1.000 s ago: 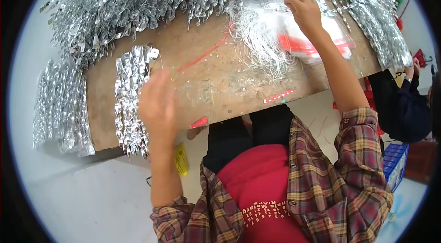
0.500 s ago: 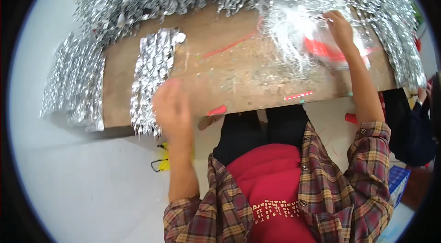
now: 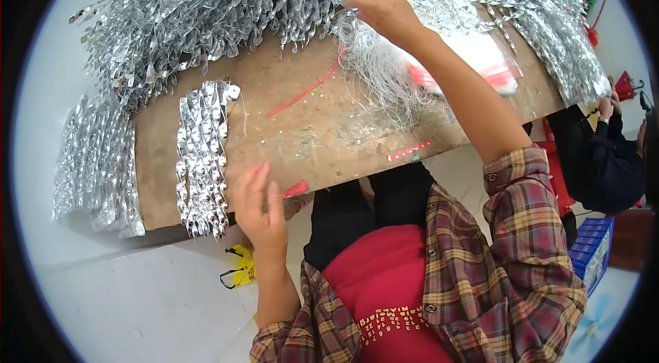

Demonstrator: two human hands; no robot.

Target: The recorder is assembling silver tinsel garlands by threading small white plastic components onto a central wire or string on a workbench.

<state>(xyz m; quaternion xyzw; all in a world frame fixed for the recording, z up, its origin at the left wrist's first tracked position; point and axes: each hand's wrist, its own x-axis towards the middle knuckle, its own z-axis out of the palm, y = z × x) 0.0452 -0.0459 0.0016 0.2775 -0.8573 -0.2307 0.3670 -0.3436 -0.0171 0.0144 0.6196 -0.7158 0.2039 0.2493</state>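
My left hand (image 3: 261,206) is open at the table's near edge, thumb and fingers apart, with nothing in it. Just left of it lies a flat bundle of silver twisted foil strands (image 3: 202,157), its lower ends hanging past the edge and a small white round piece (image 3: 233,92) at its top corner. My right hand (image 3: 390,14) reaches across to the far side, fingertips pinched together beside the large heap of silver foil strands (image 3: 226,9). What the fingertips hold is too small to make out. Below that hand spreads a tangle of thin pale string (image 3: 381,75).
Clear plastic bags with red bands (image 3: 473,61) lie right of the string. More foil strands hang over the table's left end (image 3: 99,164) and right end (image 3: 556,47). Red scraps (image 3: 295,189) lie along the near edge. A person (image 3: 597,164) is at the far right, near a blue crate (image 3: 592,246).
My right hand has moved left, from over the plastic bags to the edge of the foil heap. My left hand has drawn back from the foil bundle. The view has shifted slightly.
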